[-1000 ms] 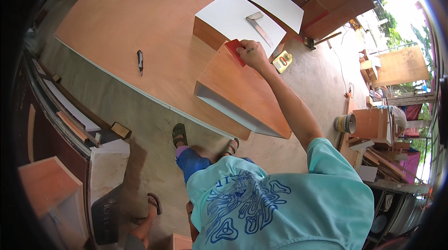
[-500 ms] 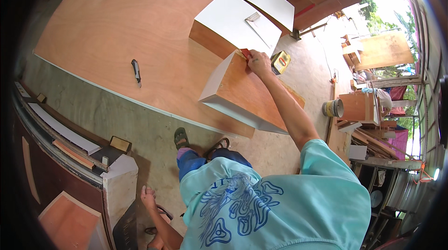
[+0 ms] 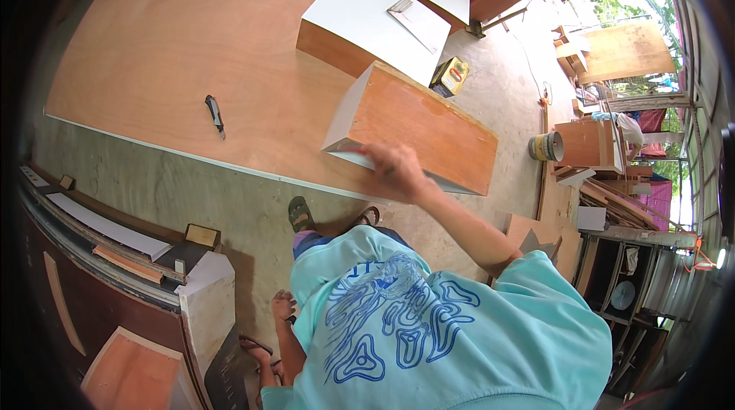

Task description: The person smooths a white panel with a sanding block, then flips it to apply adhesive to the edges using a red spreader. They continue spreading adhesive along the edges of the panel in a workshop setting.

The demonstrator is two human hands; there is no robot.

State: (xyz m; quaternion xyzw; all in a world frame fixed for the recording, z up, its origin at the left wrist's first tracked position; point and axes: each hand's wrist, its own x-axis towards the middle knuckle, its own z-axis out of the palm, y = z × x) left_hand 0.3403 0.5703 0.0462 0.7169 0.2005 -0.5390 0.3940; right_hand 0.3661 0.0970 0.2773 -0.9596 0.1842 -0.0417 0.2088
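My right hand [image 3: 398,170] is over the near lower edge of a brown wooden box [image 3: 429,123] with white inner faces, its fingers closed on a small red flat piece [image 3: 362,149] that is mostly hidden. Motion blurs the fingers somewhat. The box lies tilted on a large brown board [image 3: 176,50]. Low at my left side hangs my left hand [image 3: 283,304], a dark band on its wrist, its fingers loosely curled with nothing visible in them. A utility knife [image 3: 214,115] rests on the board with its tip toward me.
Beyond the box stands a white-topped box [image 3: 367,19] bearing a metal square-shaped tool [image 3: 406,16]. A yellow tin [image 3: 450,75] is just right of it, and a bucket [image 3: 546,147] farther right. At left is a dark cabinet piece [image 3: 115,280]. A sandalled foot [image 3: 256,346] shows behind me.
My right hand has moved with the red piece from the box's far upper corner to its near lower edge. My left hand has shifted slightly, and the view has moved a little.
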